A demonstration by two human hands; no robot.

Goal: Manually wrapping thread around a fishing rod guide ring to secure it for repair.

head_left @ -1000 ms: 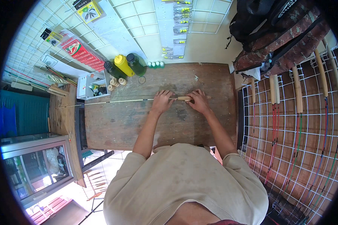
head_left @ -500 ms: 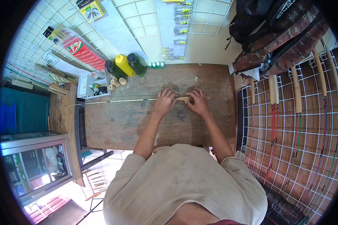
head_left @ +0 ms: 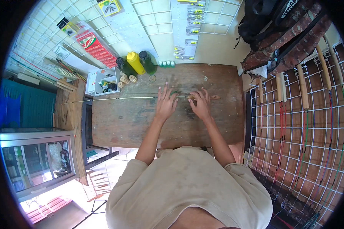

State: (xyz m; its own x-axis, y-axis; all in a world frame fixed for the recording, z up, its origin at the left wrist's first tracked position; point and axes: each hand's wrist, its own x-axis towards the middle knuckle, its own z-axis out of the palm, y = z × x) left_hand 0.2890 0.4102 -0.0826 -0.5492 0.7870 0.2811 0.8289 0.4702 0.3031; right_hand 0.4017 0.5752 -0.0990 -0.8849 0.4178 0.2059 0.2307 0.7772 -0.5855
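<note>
Pale rod [head_left: 122, 98] lies across brown table [head_left: 130, 124], tip beyond its left edge | step, judged: rolling or steadying it; next move calls for light, even contact | left hand [head_left: 165, 105] over rod near table's middle, fingers spread | right hand [head_left: 202, 105] half-curled at wooden handle [head_left: 191, 97]; pinch or mere touch, cannot tell
</note>
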